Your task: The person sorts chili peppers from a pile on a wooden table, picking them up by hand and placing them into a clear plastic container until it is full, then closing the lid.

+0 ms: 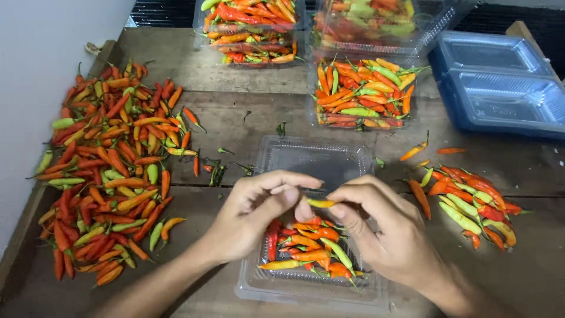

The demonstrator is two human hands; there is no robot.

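My left hand and my right hand meet over an open clear plastic clamshell box and pinch a small yellow-orange chili between their fingertips. Below the hands, the box's near half holds several red, orange and green chilies. The box's far half, its lid, lies bare on the wooden table.
A large heap of loose chilies covers the table's left side beside a white wall. A smaller pile lies at the right. Filled clear boxes stand at the back, with stacked bare boxes at far right.
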